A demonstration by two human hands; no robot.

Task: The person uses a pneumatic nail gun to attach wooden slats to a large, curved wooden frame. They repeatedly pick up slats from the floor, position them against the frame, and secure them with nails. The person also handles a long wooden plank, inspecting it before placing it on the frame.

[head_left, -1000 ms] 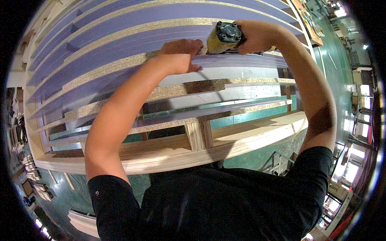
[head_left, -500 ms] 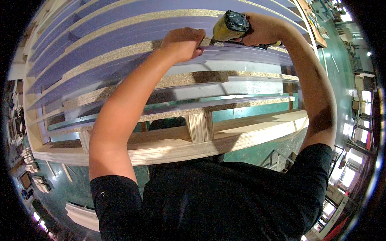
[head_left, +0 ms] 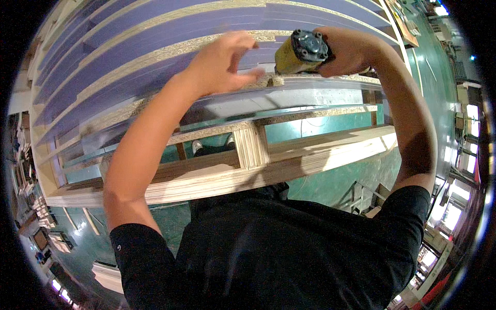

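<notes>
My right hand is wrapped around a yellow-and-black nail gun, its black cap turned up towards me. The tool hangs over the chipboard strips, and its nose is hidden. To its left, my left hand is raised above the strips, fingers curved and spread apart from the thumb, with nothing in it. Below lies a wooden frame holding rows of chipboard strips with bluish panels between them.
A short layered wood block joins the near rail to a strip. Under the frame the green floor and a pair of shoes show. Stacked pale boards lie at lower left, and a metal stand is at right.
My left hand has come away from the strip, moved left and opened. The nail gun in my right hand has shifted slightly nearer and to the right. The whole view has tilted a little.
</notes>
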